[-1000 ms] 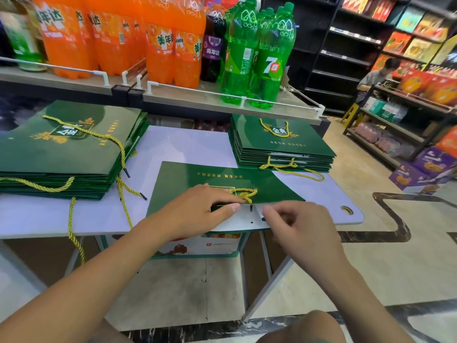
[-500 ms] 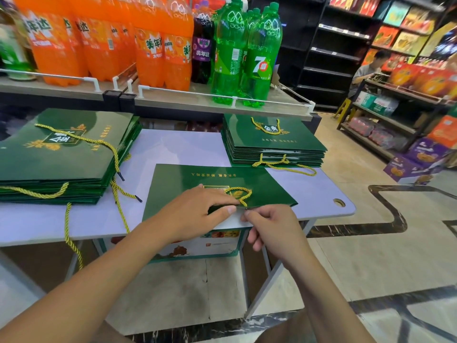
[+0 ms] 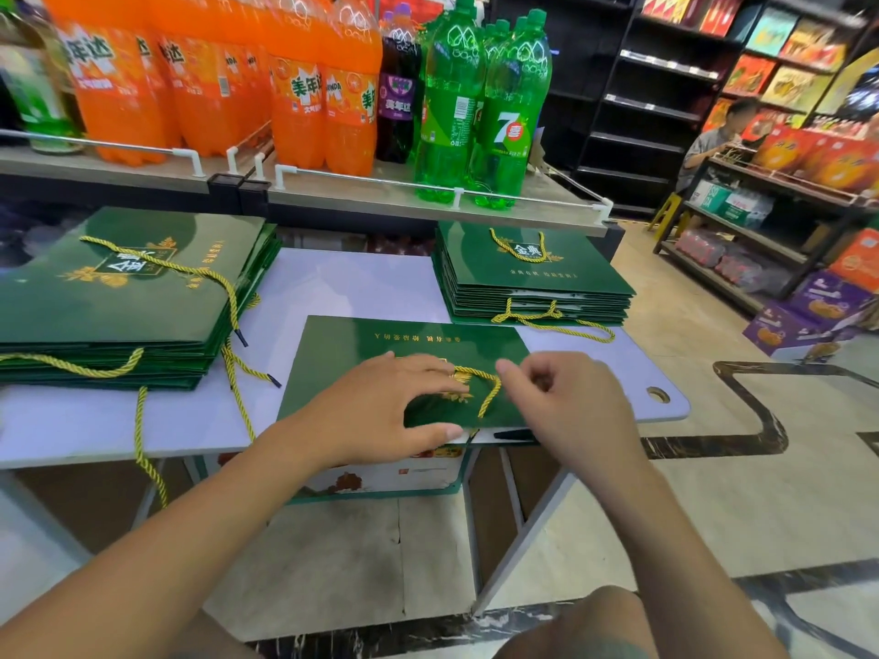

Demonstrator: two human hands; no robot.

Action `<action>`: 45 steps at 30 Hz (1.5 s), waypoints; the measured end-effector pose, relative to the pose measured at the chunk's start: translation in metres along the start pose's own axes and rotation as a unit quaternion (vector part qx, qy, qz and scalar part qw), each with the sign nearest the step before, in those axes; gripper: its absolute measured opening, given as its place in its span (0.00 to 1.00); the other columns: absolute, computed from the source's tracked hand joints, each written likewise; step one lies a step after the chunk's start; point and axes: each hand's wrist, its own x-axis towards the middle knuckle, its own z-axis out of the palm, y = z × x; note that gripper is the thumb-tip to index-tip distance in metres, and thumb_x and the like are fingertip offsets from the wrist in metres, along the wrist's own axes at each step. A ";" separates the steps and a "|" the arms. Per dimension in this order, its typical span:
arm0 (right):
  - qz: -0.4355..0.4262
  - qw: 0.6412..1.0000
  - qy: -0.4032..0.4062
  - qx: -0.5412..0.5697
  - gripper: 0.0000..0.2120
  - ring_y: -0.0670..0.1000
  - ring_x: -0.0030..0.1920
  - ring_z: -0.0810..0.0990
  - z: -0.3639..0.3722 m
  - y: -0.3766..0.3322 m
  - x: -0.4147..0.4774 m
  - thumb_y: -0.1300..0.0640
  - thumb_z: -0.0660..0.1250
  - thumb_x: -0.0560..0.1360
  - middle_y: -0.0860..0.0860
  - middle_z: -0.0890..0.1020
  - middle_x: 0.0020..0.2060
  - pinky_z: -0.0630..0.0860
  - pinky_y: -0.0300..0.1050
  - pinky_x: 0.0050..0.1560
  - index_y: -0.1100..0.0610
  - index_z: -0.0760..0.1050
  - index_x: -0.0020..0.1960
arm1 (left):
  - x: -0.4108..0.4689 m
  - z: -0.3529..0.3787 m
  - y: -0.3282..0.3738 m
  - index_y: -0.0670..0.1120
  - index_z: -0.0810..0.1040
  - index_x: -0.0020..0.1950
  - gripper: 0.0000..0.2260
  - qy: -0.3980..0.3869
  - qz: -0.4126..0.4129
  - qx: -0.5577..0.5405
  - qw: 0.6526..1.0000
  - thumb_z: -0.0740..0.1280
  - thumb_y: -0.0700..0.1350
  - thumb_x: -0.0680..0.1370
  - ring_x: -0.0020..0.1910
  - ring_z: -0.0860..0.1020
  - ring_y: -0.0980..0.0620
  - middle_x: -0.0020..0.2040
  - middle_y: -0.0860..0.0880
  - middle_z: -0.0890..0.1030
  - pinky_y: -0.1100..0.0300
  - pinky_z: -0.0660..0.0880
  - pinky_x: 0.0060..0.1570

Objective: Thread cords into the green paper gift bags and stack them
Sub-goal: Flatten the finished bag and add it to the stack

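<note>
A flat green gift bag [image 3: 361, 344] lies at the front of the white table [image 3: 342, 283], its opening towards me. My left hand [image 3: 380, 411] lies across the bag's near edge and holds it between fingers and thumb. My right hand [image 3: 566, 401] hovers over the bag's right end with fingers curled, next to the yellow cord [image 3: 490, 387] looped on the bag; whether it pinches the cord is hidden. The cord's black tip [image 3: 513, 435] pokes out at the bag's near edge.
A tall stack of green bags [image 3: 119, 302] with loose yellow cords sits at the left, a smaller stack [image 3: 532, 283] at the back right. Soda bottles [image 3: 304, 88] stand on a shelf behind. A person [image 3: 713, 140] sits at right by shelves. A box sits under the table.
My right hand has lifted from the bag's near edge up onto the bag's right end, and the cord loop now lies longer across the bag. My left hand stays on the bag.
</note>
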 end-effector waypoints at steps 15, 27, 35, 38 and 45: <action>-0.065 0.983 -0.167 0.050 0.10 0.43 0.35 0.81 0.029 0.003 0.052 0.48 0.63 0.84 0.46 0.85 0.36 0.78 0.47 0.41 0.51 0.73 0.47 | -0.020 -0.006 -0.021 0.61 0.41 0.83 0.46 -0.061 -0.115 0.123 0.984 0.50 0.80 0.71 0.83 0.49 0.55 0.84 0.58 0.52 0.45 0.47 0.81; -0.010 0.946 -0.298 0.125 0.19 0.45 0.32 0.76 0.039 -0.007 0.077 0.53 0.69 0.80 0.48 0.85 0.44 0.71 0.40 0.37 0.52 0.69 0.68 | -0.016 -0.009 -0.018 0.52 0.46 0.85 0.51 -0.085 -0.127 0.151 0.977 0.51 0.81 0.71 0.83 0.45 0.56 0.85 0.55 0.47 0.46 0.44 0.81; -0.172 0.945 -0.277 0.031 0.05 0.43 0.35 0.78 0.076 -0.037 0.132 0.50 0.76 0.75 0.43 0.83 0.33 0.76 0.42 0.41 0.52 0.86 0.46 | -0.016 -0.007 -0.018 0.48 0.44 0.85 0.64 -0.104 -0.205 0.166 0.959 0.46 0.88 0.60 0.83 0.42 0.54 0.84 0.53 0.42 0.41 0.43 0.81; -0.120 0.940 -0.318 0.025 0.08 0.44 0.32 0.77 0.079 -0.038 0.141 0.48 0.76 0.75 0.43 0.82 0.31 0.73 0.41 0.34 0.52 0.85 0.44 | -0.016 -0.006 -0.020 0.48 0.44 0.85 0.64 -0.108 -0.205 0.165 0.959 0.46 0.88 0.60 0.83 0.42 0.54 0.84 0.53 0.42 0.41 0.43 0.80; -0.069 0.927 -0.368 0.013 0.10 0.45 0.31 0.76 0.080 -0.041 0.154 0.50 0.78 0.74 0.45 0.81 0.28 0.67 0.38 0.28 0.55 0.83 0.49 | -0.016 -0.004 -0.020 0.48 0.43 0.85 0.63 -0.105 -0.202 0.167 0.959 0.46 0.87 0.60 0.83 0.41 0.54 0.84 0.53 0.41 0.41 0.43 0.80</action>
